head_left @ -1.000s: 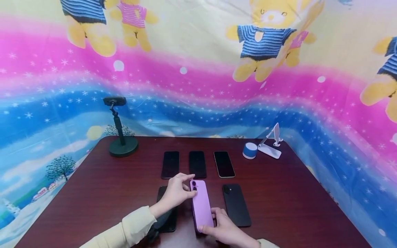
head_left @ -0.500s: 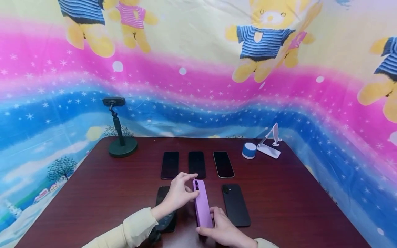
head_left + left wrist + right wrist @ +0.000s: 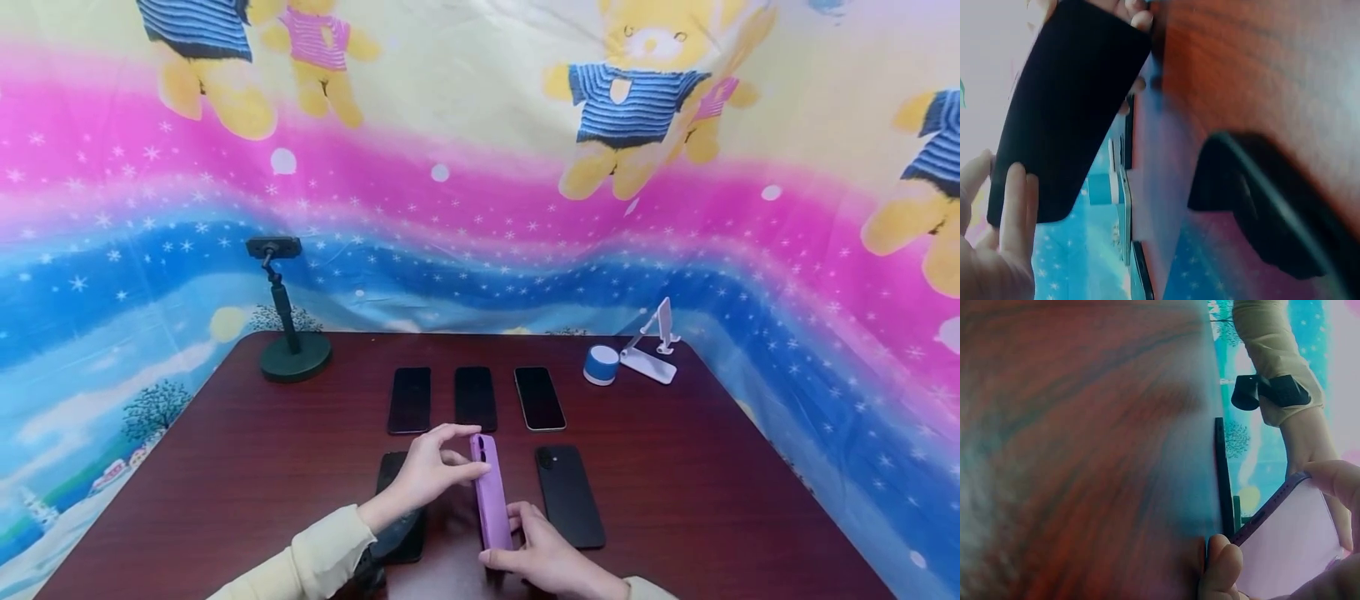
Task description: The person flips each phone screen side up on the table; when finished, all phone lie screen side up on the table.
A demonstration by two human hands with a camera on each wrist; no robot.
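A purple smartphone (image 3: pixel 492 504) is held between both hands over the table, tilted up on its side. Its back and camera lenses show in the head view. My left hand (image 3: pixel 432 468) pinches the far end by the lenses, between thumb and fingers. At the near end, my right hand (image 3: pixel 547 552) grips the phone with the thumb on one side and fingers on the other. The left wrist view shows its dark screen (image 3: pixel 1066 119) facing that camera. In the right wrist view, the purple back (image 3: pixel 1291 550) and bottom edge are visible.
Several dark phones lie about: a black phone (image 3: pixel 570 496) on the right, one phone (image 3: pixel 408 546) partly under my left forearm, and a back row including a silver-edged phone (image 3: pixel 540 398). Behind are a green-based stand (image 3: pixel 295 358), a blue-white cylinder (image 3: pixel 602 365) and a white phone stand (image 3: pixel 648 365).
The purple phone has been tipped further onto its side, so less of its back shows. My left hand has shifted slightly right with it; the right hand still grips the near end.
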